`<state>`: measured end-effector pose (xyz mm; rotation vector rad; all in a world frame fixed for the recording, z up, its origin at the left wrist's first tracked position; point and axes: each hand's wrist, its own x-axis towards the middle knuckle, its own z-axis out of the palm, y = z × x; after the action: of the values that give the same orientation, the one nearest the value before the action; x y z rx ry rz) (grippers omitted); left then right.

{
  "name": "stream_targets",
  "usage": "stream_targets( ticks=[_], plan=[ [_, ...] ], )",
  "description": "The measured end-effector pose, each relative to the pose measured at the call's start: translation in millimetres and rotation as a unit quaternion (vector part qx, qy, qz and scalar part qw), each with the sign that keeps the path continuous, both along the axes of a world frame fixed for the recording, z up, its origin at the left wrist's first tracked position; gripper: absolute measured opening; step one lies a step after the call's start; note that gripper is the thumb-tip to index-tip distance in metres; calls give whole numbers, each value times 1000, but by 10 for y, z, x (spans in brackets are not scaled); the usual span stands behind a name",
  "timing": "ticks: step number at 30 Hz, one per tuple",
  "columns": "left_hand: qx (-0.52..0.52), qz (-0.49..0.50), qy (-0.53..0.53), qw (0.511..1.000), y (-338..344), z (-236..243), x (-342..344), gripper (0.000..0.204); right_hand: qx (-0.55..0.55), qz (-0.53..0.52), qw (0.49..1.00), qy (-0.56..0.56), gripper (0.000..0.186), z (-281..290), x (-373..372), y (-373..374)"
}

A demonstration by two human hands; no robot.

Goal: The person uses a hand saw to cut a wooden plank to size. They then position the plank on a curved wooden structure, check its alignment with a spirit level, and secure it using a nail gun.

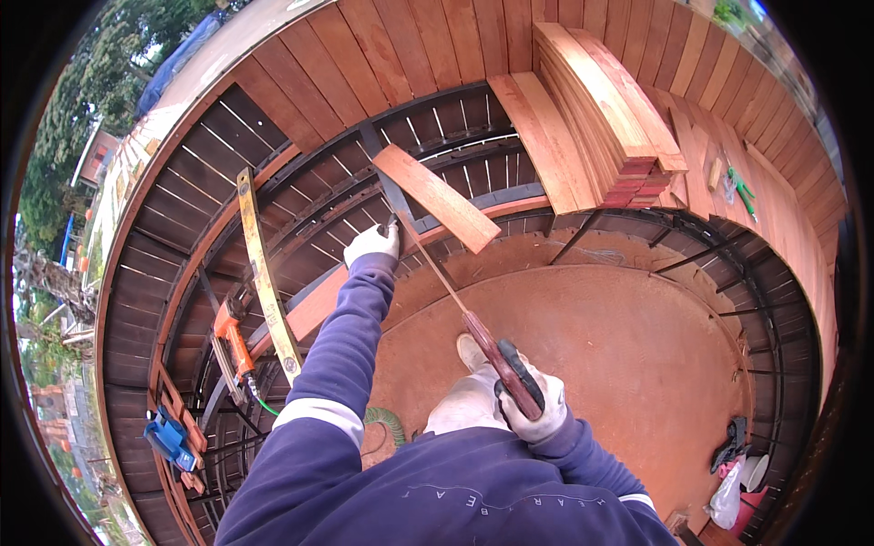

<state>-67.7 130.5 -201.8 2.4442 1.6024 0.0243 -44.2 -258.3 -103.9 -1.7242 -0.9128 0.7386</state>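
My right hand [531,400], in a white and black glove, is shut on the dark red handle of a long thin hand tool [446,284]. Its shaft runs up and left to a tip beside my left hand [372,244]. The left hand, in a white glove, rests on a black metal frame rail, right beside the lower edge of a loose reddish wooden plank [435,197] lying slantwise over the rails. I cannot tell whether the left fingers grip anything.
A stack of cut planks [601,114] sits on the laid deck boards at upper right. A yellow spirit level [264,273] and an orange nail gun [233,341] lie on the frame at left, blue clamps [169,439] lower left. Red earth [619,364] below.
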Motion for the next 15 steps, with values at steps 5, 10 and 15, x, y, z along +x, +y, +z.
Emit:
stream_targets(
  ticks=[5,10,15],
  plan=[
    [-10,1,12,1000,6,26,-13,54,133,-16,985,-109,62,-264,55,298],
    [-8,0,18,1000,-36,44,9,55,163,-40,983,-75,53,-330,78,591],
    [7,-8,11,1000,-22,-31,-9,52,97,5,991,-91,64,-267,-18,30]
  ],
)
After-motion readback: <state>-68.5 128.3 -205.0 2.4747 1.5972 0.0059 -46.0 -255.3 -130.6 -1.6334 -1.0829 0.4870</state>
